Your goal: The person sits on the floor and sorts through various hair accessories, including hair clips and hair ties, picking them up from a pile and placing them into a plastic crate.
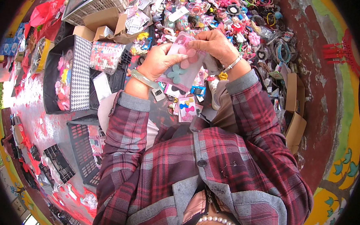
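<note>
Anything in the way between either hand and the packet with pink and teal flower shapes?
Nothing visible: the left hand has its thumb directly on the packet, and the right hand holds its upper part.

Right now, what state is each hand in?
Left hand: closed, holding the clear packet of pink and teal shapes.
Right hand: closed, pinching the same packet near its top.
</note>
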Motion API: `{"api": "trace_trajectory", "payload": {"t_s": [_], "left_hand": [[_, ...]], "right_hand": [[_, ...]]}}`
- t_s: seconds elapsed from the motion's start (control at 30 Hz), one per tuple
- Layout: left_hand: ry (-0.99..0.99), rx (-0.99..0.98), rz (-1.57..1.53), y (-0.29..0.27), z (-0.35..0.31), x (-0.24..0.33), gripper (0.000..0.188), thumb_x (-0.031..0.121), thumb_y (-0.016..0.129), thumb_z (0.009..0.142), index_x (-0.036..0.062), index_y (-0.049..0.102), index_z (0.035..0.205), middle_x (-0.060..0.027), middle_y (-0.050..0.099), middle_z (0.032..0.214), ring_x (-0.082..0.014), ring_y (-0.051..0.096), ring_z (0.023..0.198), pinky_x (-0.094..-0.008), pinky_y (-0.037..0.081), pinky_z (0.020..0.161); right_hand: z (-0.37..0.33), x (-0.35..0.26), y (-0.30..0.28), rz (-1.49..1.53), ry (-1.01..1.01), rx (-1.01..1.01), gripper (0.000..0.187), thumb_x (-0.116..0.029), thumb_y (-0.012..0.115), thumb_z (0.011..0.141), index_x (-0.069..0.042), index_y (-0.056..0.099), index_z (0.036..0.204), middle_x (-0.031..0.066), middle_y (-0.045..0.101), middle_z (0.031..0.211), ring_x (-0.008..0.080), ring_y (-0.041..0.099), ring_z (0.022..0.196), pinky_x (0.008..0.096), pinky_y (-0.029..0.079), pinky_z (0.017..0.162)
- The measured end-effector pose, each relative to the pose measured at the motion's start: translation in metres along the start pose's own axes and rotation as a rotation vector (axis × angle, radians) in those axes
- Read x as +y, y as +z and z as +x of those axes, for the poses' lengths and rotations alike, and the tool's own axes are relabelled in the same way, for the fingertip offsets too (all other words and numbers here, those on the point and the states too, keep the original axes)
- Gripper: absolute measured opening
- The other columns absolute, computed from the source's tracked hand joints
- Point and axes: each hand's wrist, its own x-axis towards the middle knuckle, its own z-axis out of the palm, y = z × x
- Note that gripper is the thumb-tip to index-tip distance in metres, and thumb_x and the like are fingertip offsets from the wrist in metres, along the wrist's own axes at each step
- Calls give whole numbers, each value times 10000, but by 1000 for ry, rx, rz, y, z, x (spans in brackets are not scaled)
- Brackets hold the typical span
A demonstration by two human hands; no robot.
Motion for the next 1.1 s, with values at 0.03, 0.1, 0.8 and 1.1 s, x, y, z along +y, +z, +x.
{"api": "trace_trajectory", "payload": {"t_s": [0.03, 0.1, 0.8, 1.1], "left_hand": [[6, 27, -33, 1, 1, -3, 260, 160, 648, 801, -11, 597, 991, -34, 633, 870, -84, 575, 763, -213, 451, 678], [5, 49, -30, 1, 1, -2, 250, 163, 644, 805, -12, 604, 979, -36, 633, 867, -85, 575, 759, -213, 450, 676], [245, 537, 611, -14, -10, 16, 180, 147, 520, 837, -5, 607, 796, -78, 630, 701, -133, 576, 615, -276, 443, 552], [279, 339, -24, 7, -6, 7, 186, 151, 571, 853, -5, 621, 942, -57, 650, 814, -101, 593, 692, -244, 470, 617]], "right_hand": [[0, -1, 0, -13, -3, 1, 248, -266, 673, 769, -21, 654, 734, -25, 541, 589, 44, 447, 551, 239, 368, 475], [-1, -2, 0, -39, -3, 6, 247, -264, 665, 775, -24, 648, 721, -28, 535, 589, 42, 445, 554, 236, 361, 470], [1, 0, -4, 125, 41, 52, 293, -237, 721, 722, 2, 643, 871, 15, 594, 710, 79, 516, 643, 235, 420, 578], [-5, -21, 17, 616, 115, -72, 256, -81, 698, 737, 0, 627, 969, 48, 655, 850, 102, 603, 734, 246, 485, 663]]}}
